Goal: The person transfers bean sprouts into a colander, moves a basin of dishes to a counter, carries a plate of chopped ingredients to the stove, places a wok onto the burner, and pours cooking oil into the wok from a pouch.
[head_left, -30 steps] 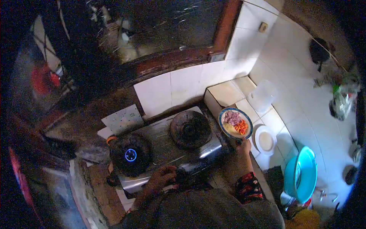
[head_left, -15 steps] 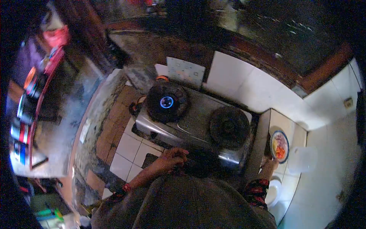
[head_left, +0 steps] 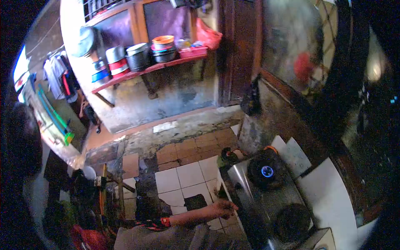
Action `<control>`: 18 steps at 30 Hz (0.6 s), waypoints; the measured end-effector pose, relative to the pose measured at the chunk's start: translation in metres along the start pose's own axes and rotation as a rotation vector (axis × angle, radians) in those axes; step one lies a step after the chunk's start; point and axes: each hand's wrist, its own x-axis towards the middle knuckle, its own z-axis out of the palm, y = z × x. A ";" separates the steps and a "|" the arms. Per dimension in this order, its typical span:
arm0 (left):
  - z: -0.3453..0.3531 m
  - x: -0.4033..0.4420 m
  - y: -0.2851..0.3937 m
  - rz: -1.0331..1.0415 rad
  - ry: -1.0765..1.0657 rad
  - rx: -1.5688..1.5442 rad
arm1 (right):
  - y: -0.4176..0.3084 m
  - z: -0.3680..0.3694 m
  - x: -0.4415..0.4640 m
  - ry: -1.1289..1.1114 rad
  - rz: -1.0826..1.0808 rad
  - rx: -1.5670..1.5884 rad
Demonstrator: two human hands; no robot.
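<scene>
Hanging laundry, one lot, far left. Wall shelf, red-edged, bearing: a blue-and-white vessel at its left end; a red-and-white pot; a lidded metal pot; a dark pot topped by an orange basin; a red tray at the right end. Red plastic bag just above that end.

Left hand, bare, fingers loosely curled and apart, gripping nothing visible; at the front edge of the gas stove, contact cannot be told. Left burner, lit, blue flame. Right burner, dark.

Right hand: outside the frame, its grip untold. Two hands well apart half a second ago.

Changes since then: view swung left; whole shelf now shown; right hand and its food plate gone from sight.
</scene>
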 end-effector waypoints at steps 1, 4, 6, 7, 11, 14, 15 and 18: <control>-0.013 -0.013 0.003 0.008 0.029 -0.029 | -0.014 0.009 -0.017 -0.038 -0.003 0.036; -0.051 -0.062 0.002 0.008 0.157 -0.087 | -0.050 0.038 -0.089 -0.223 0.053 0.202; -0.083 -0.096 0.001 -0.017 0.283 -0.083 | -0.078 0.057 -0.149 -0.398 0.132 0.345; -0.103 -0.118 0.005 0.050 0.311 -0.095 | -0.094 0.065 -0.182 -0.496 0.190 0.419; -0.168 -0.214 0.001 0.248 0.508 -0.171 | -0.164 0.080 -0.337 -1.021 0.445 0.708; -0.204 -0.289 0.001 0.359 0.720 -0.223 | -0.269 0.041 -0.448 -1.399 0.463 0.770; -0.213 -0.312 -0.001 0.394 0.799 -0.229 | -0.286 0.034 -0.478 -1.506 0.415 0.760; -0.233 -0.372 -0.009 0.430 1.005 -0.197 | -0.314 0.010 -0.553 -1.794 0.326 0.773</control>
